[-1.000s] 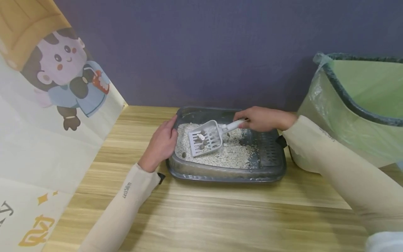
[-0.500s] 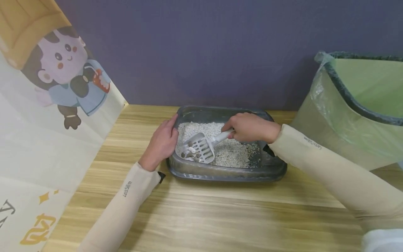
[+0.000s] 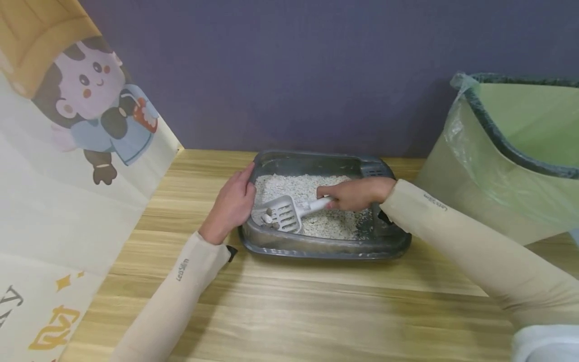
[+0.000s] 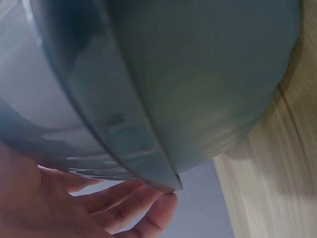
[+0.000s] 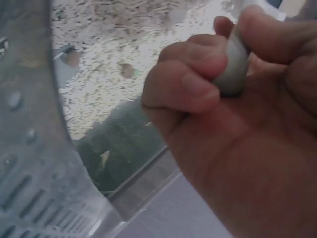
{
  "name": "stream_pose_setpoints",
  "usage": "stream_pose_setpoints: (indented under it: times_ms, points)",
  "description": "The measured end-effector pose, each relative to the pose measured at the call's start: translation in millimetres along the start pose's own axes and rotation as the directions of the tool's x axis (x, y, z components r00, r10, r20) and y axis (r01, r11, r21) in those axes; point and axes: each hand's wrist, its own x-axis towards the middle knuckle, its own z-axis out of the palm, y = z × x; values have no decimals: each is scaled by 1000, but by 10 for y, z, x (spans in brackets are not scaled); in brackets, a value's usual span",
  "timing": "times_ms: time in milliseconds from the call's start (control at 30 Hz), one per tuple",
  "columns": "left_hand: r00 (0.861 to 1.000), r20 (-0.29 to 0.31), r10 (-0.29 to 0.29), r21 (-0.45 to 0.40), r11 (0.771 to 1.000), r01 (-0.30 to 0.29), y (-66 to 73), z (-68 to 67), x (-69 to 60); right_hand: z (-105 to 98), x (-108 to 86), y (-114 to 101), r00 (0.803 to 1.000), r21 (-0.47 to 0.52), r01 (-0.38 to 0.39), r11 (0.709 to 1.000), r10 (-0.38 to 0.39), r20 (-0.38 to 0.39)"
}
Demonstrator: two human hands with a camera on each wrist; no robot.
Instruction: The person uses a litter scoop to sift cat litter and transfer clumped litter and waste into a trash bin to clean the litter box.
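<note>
In the head view, a dark grey litter box holds pale granular litter. My right hand grips the handle of a pale grey slotted litter scoop, its fingers curled round the handle in the right wrist view. The scoop's head lies low over the litter at the box's left front, with brownish clumps at its front edge. My left hand holds the left rim of the box, and its fingertips meet the rim's edge in the left wrist view.
A large bin with a translucent liner stands to the right, close to the box. The box sits on a wood-grain surface against a purple-blue wall. A white panel with a cartoon figure borders the left.
My right hand has brought the scoop down and toward the front left, into the litter. The clumps have shifted from the scoop's middle to its front edge. My left hand stays on the rim.
</note>
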Motion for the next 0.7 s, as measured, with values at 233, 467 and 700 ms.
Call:
stream_pose_setpoints:
  times_ms: [233,467,700]
  points:
    - [1000,0,-1,6,1000,1,-2,10,10,92,26,68,998,63,43,997,-39,-52]
    - [1000,11,-9,1,1000,9,1,-5,7,146,39,60,990,90,50,995,-37,-139]
    - [1000,-5,0,-9,1000,0,-10,19,9,146,-76,110,985,132,28,991,-5,-172]
